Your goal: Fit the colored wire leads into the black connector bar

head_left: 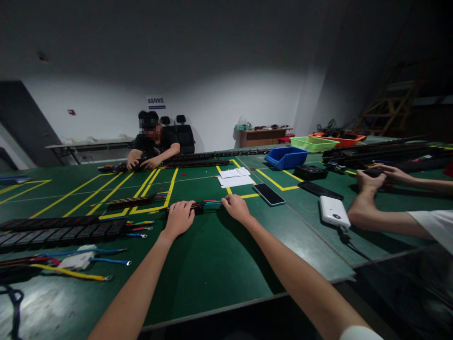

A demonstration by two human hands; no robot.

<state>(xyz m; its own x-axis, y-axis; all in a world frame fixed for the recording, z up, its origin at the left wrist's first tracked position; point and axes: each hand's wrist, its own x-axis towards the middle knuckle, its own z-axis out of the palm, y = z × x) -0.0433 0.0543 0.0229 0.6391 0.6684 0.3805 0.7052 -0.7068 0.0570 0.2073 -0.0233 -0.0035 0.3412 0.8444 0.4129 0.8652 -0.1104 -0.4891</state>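
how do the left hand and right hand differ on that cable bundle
The left hand grips the dark part of the cable bundle, while the right hand pinches the ends of its coloured wires. The left hand is spread wider; the right hand is curled tighter. Both are bare.

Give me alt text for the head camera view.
The left hand lies over a wire bundle at a green workbench; the right hand is closed on its colored wires. A smartphone, blue bin and another person's hands are at right; a co-worker is opposite.
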